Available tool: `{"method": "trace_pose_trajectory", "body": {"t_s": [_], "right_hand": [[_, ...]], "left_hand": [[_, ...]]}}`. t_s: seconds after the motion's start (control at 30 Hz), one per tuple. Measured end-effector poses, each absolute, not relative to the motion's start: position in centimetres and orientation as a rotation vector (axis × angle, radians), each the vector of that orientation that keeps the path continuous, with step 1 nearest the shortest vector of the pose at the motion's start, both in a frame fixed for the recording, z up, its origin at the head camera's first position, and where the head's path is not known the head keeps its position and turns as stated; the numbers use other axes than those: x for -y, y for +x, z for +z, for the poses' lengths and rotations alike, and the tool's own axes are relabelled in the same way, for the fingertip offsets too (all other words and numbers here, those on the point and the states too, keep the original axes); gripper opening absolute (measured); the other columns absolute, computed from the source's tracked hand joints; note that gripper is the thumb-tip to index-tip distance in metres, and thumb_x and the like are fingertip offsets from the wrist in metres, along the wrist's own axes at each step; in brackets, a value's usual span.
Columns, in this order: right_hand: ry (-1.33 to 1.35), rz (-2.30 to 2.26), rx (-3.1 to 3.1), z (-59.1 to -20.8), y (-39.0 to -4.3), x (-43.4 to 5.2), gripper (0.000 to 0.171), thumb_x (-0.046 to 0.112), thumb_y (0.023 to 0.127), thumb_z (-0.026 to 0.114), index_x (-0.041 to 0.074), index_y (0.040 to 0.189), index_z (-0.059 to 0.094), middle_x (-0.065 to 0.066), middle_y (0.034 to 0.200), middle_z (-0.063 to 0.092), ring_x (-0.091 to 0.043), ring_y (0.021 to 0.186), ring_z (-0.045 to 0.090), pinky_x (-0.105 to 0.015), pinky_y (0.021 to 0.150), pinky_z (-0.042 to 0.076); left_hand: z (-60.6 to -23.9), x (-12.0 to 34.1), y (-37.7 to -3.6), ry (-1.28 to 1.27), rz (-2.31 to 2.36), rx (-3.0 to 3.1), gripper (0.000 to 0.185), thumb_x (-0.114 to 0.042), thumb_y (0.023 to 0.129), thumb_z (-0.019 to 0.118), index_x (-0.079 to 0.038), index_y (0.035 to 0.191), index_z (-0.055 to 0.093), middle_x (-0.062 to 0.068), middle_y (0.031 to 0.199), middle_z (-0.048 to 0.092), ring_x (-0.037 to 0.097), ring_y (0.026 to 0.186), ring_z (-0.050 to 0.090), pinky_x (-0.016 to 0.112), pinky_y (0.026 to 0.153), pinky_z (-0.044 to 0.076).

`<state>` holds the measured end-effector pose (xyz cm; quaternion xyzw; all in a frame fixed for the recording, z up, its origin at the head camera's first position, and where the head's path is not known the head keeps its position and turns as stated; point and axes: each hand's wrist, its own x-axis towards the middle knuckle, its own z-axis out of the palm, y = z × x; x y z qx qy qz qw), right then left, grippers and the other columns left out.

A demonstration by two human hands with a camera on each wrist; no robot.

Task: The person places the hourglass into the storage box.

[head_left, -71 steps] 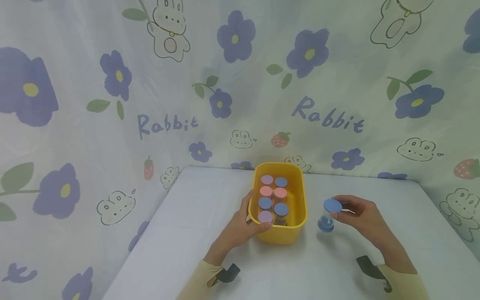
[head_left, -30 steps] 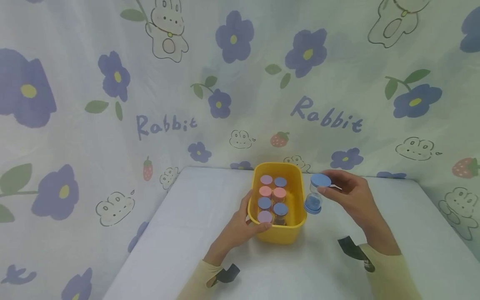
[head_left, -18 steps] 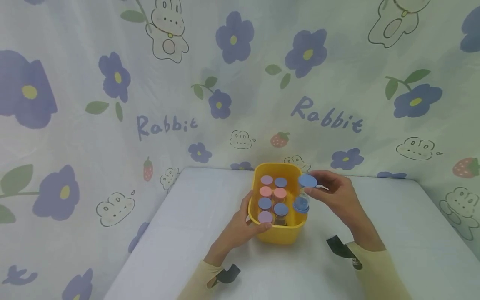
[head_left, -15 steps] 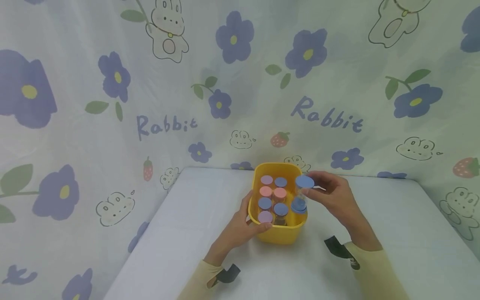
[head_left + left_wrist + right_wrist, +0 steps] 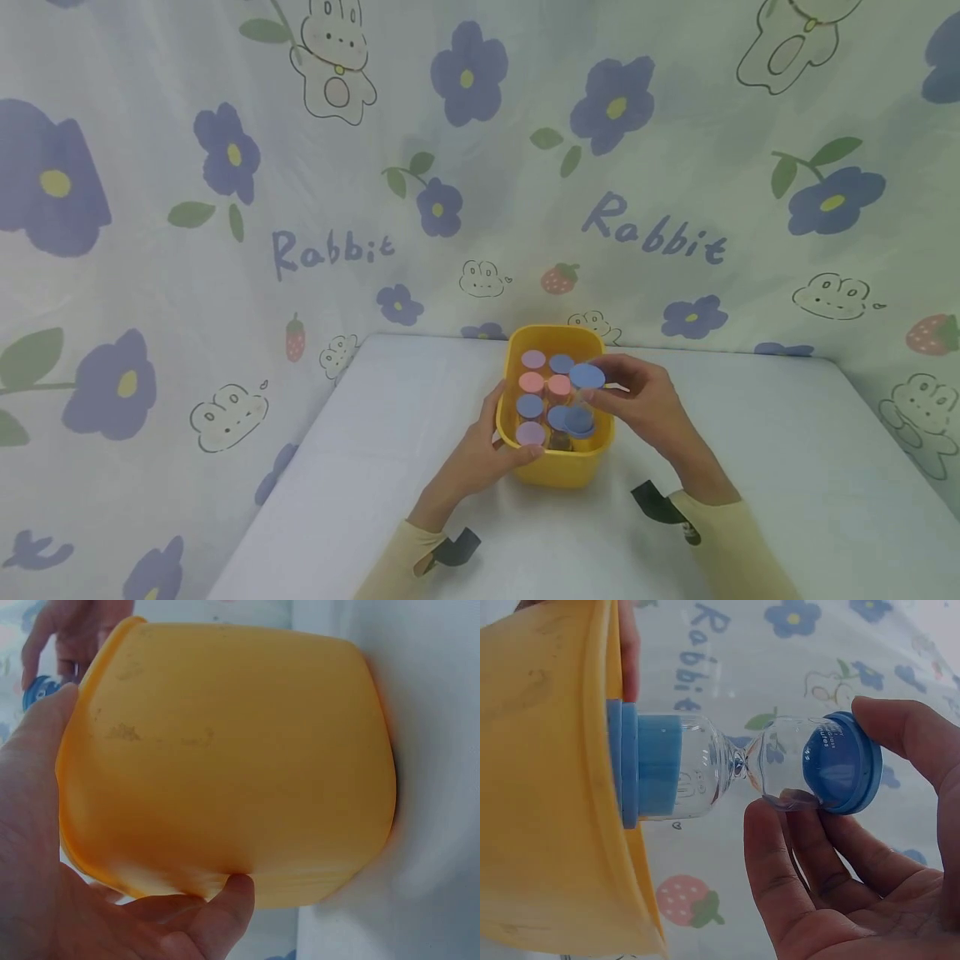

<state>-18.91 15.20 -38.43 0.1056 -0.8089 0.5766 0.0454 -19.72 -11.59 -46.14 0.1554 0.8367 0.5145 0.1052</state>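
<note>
Between the thumb and fingers of my right hand is a blue-capped hourglass, held by its upper end. In the right wrist view this hourglass has clear glass bulbs and blue sand, and its lower cap dips behind the rim of the yellow bin. My left hand grips the near left side of the bin, thumb over the rim. In the left wrist view its fingers press against the bin's outer wall. Inside stand several hourglasses with purple, pink and blue caps.
The bin stands on a white-covered table. Behind and to the left hangs a white curtain printed with purple flowers and rabbits.
My right hand has carried the blue hourglass from the right of the bin leftward, over the rim and down into the bin's right part. The left hand has stayed on the bin.
</note>
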Motion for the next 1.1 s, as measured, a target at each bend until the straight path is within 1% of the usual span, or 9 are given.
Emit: {"method": "trace_pose_trajectory", "body": {"t_s": [0.1,0.17,0.43,0.7,0.9,1.1], "right_hand": [[0.318,1.748,2.485,-38.7,-18.8,-14.8,0.045,0.029,0.091,0.081,0.009,0.129,0.067,-0.011,0.127,0.071,-0.028,0.118,0.067,-0.025,0.101,0.058],[0.322,1.747,2.489,-38.8,-18.8,-14.6,0.045,0.028,0.090,0.081,0.009,0.129,0.067,-0.011,0.127,0.071,-0.028,0.117,0.067,-0.027,0.101,0.058],[0.341,1.799,2.513,-39.4,-18.8,-14.1,0.044,0.027,0.090,0.082,0.009,0.128,0.068,-0.012,0.125,0.071,-0.028,0.113,0.069,-0.020,0.093,0.060],[0.328,1.808,2.552,-40.0,-18.7,-13.8,0.046,0.028,0.089,0.082,0.010,0.129,0.067,-0.011,0.125,0.071,-0.025,0.109,0.069,-0.018,0.094,0.060],[0.320,1.799,2.596,-40.3,-18.6,-13.7,0.047,0.029,0.090,0.082,0.011,0.130,0.066,-0.010,0.126,0.070,-0.025,0.112,0.068,-0.023,0.096,0.060],[0.337,1.790,2.642,-40.5,-18.5,-13.6,0.045,0.028,0.090,0.081,0.012,0.129,0.066,-0.009,0.127,0.070,-0.026,0.114,0.067,-0.028,0.094,0.062]], "left_hand": [[-46.1,11.6,-19.7,0.460,1.516,-2.469,0.106,-0.051,0.088,0.078,-0.037,0.165,0.007,-0.008,0.170,0.030,0.022,0.153,0.039,0.052,0.121,0.043],[-46.1,11.6,-19.6,0.459,1.511,-2.471,0.106,-0.051,0.088,0.078,-0.038,0.165,0.007,-0.008,0.170,0.030,0.022,0.153,0.039,0.052,0.121,0.043],[-46.2,11.7,-19.7,0.471,1.510,-2.467,0.105,-0.052,0.088,0.078,-0.039,0.164,0.006,-0.006,0.169,0.032,0.020,0.152,0.041,0.051,0.121,0.043],[-46.1,11.8,-19.7,0.476,1.515,-2.460,0.106,-0.054,0.088,0.077,-0.036,0.165,0.007,-0.004,0.169,0.033,0.021,0.151,0.042,0.051,0.121,0.042],[-46.2,11.8,-19.8,0.487,1.524,-2.460,0.106,-0.054,0.088,0.077,-0.035,0.165,0.007,-0.002,0.169,0.033,0.023,0.151,0.042,0.052,0.121,0.042],[-46.4,11.8,-19.8,0.482,1.516,-2.471,0.107,-0.056,0.087,0.077,-0.035,0.165,0.007,-0.004,0.169,0.033,0.023,0.152,0.041,0.052,0.121,0.042]]}}
